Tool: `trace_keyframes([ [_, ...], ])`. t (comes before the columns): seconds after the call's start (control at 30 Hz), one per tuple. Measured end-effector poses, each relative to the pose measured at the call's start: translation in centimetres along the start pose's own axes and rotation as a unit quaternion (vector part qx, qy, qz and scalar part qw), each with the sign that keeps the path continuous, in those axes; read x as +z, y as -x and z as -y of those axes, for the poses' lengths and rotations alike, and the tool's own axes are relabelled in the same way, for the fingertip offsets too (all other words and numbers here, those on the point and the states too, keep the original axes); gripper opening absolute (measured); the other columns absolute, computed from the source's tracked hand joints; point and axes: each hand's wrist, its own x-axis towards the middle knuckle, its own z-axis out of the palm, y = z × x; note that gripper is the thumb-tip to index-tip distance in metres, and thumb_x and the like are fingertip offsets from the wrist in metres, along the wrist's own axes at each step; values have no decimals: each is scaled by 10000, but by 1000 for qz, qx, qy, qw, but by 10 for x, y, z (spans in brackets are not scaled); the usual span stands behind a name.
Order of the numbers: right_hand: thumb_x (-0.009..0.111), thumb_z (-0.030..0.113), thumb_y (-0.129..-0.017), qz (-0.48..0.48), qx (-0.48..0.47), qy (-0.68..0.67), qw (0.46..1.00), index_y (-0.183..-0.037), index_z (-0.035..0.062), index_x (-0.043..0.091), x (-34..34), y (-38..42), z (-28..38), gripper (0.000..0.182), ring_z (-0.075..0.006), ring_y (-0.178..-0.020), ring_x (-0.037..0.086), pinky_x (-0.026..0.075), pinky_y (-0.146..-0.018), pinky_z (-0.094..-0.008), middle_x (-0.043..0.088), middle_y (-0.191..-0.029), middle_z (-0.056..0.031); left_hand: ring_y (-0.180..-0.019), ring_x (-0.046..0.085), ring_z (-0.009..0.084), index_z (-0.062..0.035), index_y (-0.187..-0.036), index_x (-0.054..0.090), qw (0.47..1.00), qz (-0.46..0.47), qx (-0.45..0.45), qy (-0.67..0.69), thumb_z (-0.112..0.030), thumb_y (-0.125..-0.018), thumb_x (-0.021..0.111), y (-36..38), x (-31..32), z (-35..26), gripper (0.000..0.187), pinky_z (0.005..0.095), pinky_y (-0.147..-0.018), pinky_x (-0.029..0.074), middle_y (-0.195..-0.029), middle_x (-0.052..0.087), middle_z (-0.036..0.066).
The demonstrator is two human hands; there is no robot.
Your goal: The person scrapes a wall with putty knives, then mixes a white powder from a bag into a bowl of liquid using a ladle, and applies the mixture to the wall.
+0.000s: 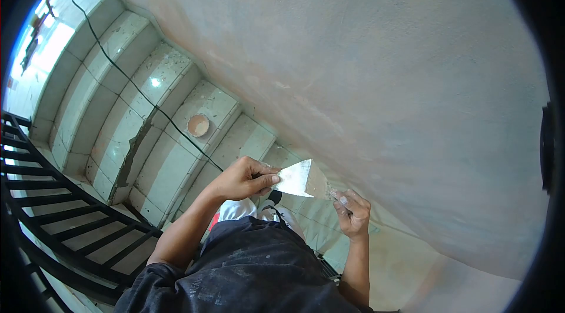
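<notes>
Where tiled stairs (106, 92) at upper left meet the wall (365, 66), left hand (248, 177) grips first scraper (293, 179), blade rightward; right hand (354, 213) grips second scraper (318, 183), blade leftward; long axes near-horizontal.

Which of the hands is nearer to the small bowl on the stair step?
Left. In the picture, the left hand is below and right of the bowl, not touching it; the right hand is farther off, lower right.

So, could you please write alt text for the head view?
A person's left hand holds a bright scraper and the right hand a duller scraper, blades seeming to meet. Beside the wall, a bowl sits on tiled stairs crossed by a dark cable.
</notes>
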Motion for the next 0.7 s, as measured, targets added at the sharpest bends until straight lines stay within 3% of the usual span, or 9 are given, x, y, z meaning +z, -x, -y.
trace_keyframes([
  [0.1,705,0,-793,-18,1,23,1000,-1003,6,706,-2,14,-11,210,-196,-516,497,396,-489,-292,573,-680,-103,-562,446,49,2,-1187,666,1000,-1,21,-21,-264,-963,623,-2,4,4,350,246,-517,380,-617,519,-40],
  [0.17,700,-3,-794,-30,-5,40,999,-1000,-4,705,-2,25,-19,206,-190,-513,492,393,-488,-292,570,-678,-104,-565,460,48,5,-1162,677,999,-10,-15,48,-264,-961,626,-3,6,1,341,246,-528,388,-617,537,-28],
  [0.3,660,54,-869,-91,144,109,979,-1022,-27,687,3,42,-10,176,-150,-499,475,402,-477,-299,573,-686,-92,-570,478,52,19,-1120,689,1000,11,25,13,-255,-959,626,-14,9,-9,324,251,-527,398,-625,562,-13],
  [0.37,636,80,-905,-128,197,116,965,-1060,-32,671,6,47,2,194,-133,-495,464,402,-471,-295,579,-695,-87,-577,499,55,32,-1092,688,997,-50,50,-38,-214,-960,608,-17,16,-9,291,254,-528,412,-630,576,4],
  [0.4,605,129,-936,-172,298,-71,936,-1133,-28,633,7,47,10,253,-119,-492,457,403,-465,-284,589,-731,-86,-577,499,55,32,-1092,688,997,-44,53,-44,-214,-960,608,-20,19,-10,291,254,-528,412,-630,576,4],
  [0.43,575,177,-967,-209,382,-257,863,-1206,-24,595,7,46,19,313,-104,-490,450,404,-458,-273,599,-766,-85,-579,509,59,38,-1085,685,990,-99,66,-74,-193,-959,597,-22,22,-11,278,253,-532,419,-630,581,13],
  [0.47,575,177,-967,-221,381,-258,860,-1206,-24,595,5,43,28,313,-104,-490,450,404,-458,-273,599,-766,-85,-581,519,63,44,-1077,681,979,-153,80,-104,-172,-957,585,-25,25,-10,265,251,-535,426,-631,585,22],
  [0.53,528,245,-992,-218,385,-494,748,-1308,-16,504,-1,38,44,411,-90,-486,443,408,-457,-252,604,-840,-97,-581,526,68,49,-1067,680,975,-175,91,-106,-161,-957,576,-30,30,-5,259,252,-541,432,-634,588,28],
  [0.7,516,266,-993,-226,345,-565,714,-1313,-13,497,6,41,46,426,-89,-490,454,413,-461,-256,602,-871,-104,-574,531,68,64,-1046,676,977,-186,66,-85,-166,-968,559,-30,34,-3,270,246,-544,437,-659,595,25],
])
